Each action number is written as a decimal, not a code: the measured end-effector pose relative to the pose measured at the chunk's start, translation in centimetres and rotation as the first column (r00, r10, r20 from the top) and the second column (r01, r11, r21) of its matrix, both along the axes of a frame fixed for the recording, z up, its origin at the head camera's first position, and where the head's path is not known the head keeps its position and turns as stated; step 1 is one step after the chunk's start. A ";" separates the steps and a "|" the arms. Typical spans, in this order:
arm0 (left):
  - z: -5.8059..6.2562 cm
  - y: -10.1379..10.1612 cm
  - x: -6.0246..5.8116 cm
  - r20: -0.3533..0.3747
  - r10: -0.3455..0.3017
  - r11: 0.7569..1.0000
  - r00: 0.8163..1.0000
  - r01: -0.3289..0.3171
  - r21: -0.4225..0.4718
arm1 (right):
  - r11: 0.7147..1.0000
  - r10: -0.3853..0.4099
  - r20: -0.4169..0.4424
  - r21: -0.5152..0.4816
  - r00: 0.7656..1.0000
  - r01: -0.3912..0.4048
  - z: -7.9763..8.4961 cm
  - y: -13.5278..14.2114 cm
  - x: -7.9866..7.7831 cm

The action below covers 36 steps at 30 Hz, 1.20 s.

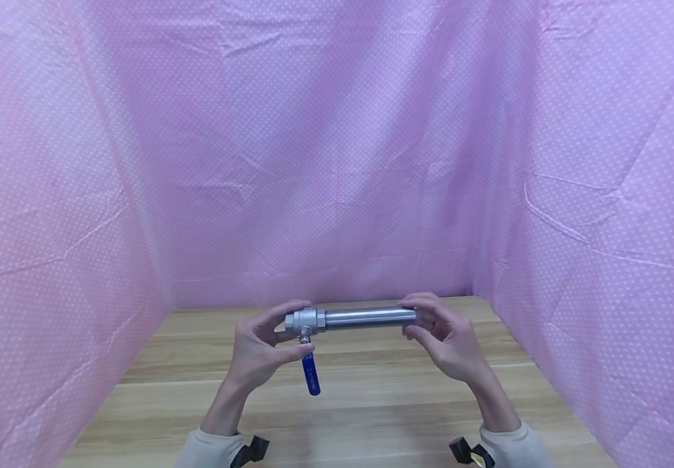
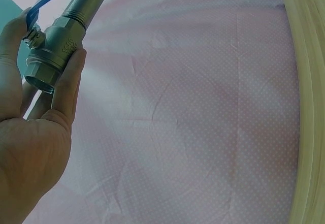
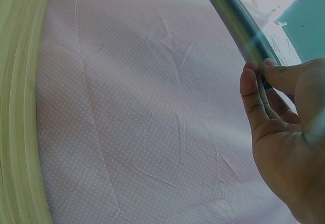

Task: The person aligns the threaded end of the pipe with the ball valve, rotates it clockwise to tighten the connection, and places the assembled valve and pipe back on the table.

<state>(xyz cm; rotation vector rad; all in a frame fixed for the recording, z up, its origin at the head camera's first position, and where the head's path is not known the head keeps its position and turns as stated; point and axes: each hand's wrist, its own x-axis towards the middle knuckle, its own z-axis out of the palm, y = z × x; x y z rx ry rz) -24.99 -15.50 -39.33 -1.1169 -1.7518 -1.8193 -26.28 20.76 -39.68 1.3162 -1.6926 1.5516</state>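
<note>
A steel ball valve (image 1: 307, 320) with a blue lever handle (image 1: 311, 376) is joined end to end with a straight metal pipe (image 1: 370, 317). Both are held level above the table. My left hand (image 1: 259, 348) grips the valve body, its thumb by the handle's base and its fingers over the far side. In the left wrist view, threads show where the pipe (image 2: 92, 3) meets the valve (image 2: 57, 49). My right hand (image 1: 450, 338) pinches the pipe's free right end between thumb and fingertips. The right wrist view shows that pinch close up on the pipe (image 3: 241, 23).
Under the hands lies a wood-grain table (image 1: 366, 403). Pink dotted cloth (image 1: 325, 162) hangs behind it and along both sides. Black wrist straps (image 1: 251, 450) sit at both pale sleeves (image 1: 210, 448).
</note>
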 end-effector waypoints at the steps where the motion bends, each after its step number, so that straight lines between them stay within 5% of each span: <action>1: 0.0 0.0 0.0 0.000 0.001 1.000 1.000 -0.001 0.000 | 1.000 0.002 -0.002 -0.002 1.000 -0.002 0.0 0.0 0.0; 36: -0.2 -0.1 0.0 0.002 0.010 1.000 1.000 -0.010 0.002 | 0.989 -0.129 0.007 0.076 0.992 0.129 0.1 0.2 0.2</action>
